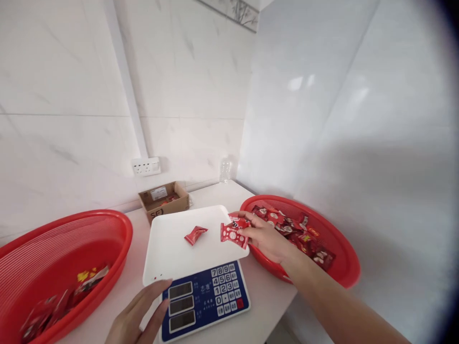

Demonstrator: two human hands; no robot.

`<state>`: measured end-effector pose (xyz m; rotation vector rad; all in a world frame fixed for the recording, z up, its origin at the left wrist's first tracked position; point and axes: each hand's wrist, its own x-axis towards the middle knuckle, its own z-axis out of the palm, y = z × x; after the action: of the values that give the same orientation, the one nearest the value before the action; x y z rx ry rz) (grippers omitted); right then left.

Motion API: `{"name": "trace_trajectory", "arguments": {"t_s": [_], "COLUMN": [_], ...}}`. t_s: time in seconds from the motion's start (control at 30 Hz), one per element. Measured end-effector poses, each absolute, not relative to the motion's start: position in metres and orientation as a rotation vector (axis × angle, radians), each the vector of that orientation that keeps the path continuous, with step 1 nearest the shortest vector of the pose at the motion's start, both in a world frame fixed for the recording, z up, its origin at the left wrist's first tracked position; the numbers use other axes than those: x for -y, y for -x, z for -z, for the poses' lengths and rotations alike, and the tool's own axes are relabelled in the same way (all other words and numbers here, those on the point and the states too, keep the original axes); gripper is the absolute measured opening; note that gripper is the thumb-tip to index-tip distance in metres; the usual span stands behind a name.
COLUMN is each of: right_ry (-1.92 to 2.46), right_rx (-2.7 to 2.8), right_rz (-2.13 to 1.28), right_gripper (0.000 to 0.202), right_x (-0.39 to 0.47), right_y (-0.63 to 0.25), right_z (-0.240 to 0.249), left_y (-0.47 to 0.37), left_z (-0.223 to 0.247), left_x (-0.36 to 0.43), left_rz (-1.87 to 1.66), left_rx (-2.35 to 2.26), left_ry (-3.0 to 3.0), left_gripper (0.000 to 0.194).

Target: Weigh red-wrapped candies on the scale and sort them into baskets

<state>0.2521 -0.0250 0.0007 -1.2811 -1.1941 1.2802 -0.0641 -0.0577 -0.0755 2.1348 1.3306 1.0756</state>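
Observation:
A white weighing scale with a blue keypad panel (208, 301) stands on the table, its flat white tray (175, 258) on top. One red wrapped candy (195, 235) lies near the middle of the tray. Over the tray's right edge, my right hand (267, 239) pinches red wrapped candies (233, 234) between thumb and fingers. My left hand (141, 310) is at the scale's left front corner, thumb and fingers apart, with nothing held. Fingertips of that hand are beside the display windows (181, 306).
A red basket (344, 265) full of red packets is at the right. Another red basket (124, 229) with a few packets stands at the left. Behind the scale are an open cardboard box (170, 208) and a clear plastic bottle (225, 171). Walls rise behind the table.

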Motion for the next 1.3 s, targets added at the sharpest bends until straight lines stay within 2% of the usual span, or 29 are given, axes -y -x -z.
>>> {"name": "trace_trajectory", "arguments": {"t_s": [0.1, 0.2, 0.3, 0.47, 0.57, 0.67, 0.73, 0.9, 1.17, 1.3], "right_ry": [1.123, 1.061, 1.113, 1.43, 1.509, 1.477, 1.479, 1.664, 1.598, 1.722], "right_rx": [1.281, 1.473, 1.568, 1.707, 1.724, 1.814, 1.89, 2.054, 2.155, 2.05], "right_rz": [-1.452, -1.467, -1.428, -1.213, -1.035, -0.869, -0.743, -0.651, -0.477, -0.408], "right_gripper": [0.047, 0.044, 0.043, 0.044, 0.052, 0.063, 0.064, 0.056, 0.04, 0.033], "right_x": [0.036, 0.053, 0.064, 0.06, 0.051, 0.044, 0.043, 0.045, 0.035, 0.027], "right_y": [-0.205, -0.174, -0.166, -0.19, -0.204, -0.209, -0.209, -0.209, -0.198, -0.194], "right_z": [0.007, 0.015, 0.019, 0.024, 0.031, 0.039, 0.044, 0.052, 0.056, 0.055], "left_y": [0.039, 0.018, 0.011, 0.02, 0.022, 0.02, 0.018, 0.019, 0.011, 0.007], "left_z": [0.054, 0.044, 0.046, 0.053, 0.052, 0.053, 0.054, 0.059, 0.056, 0.055], "left_x": [0.06, 0.061, 0.061, 0.046, 0.03, 0.021, 0.02, 0.022, 0.012, 0.009], "left_rz": [-0.927, -0.871, -0.825, -0.936, -0.946, -0.855, -0.77, -0.499, -0.509, -0.533], "left_rx": [-1.221, -1.023, -1.0, -1.264, -1.355, -1.366, -1.331, -1.28, -1.288, -1.267], "left_ry": [-1.786, -1.46, -1.376, -1.912, -2.301, -2.388, -2.438, -2.578, -2.638, -2.682], "left_gripper": [0.044, 0.058, 0.047, 0.024, 0.032, 0.036, 0.045, 0.053, 0.044, 0.038]}}
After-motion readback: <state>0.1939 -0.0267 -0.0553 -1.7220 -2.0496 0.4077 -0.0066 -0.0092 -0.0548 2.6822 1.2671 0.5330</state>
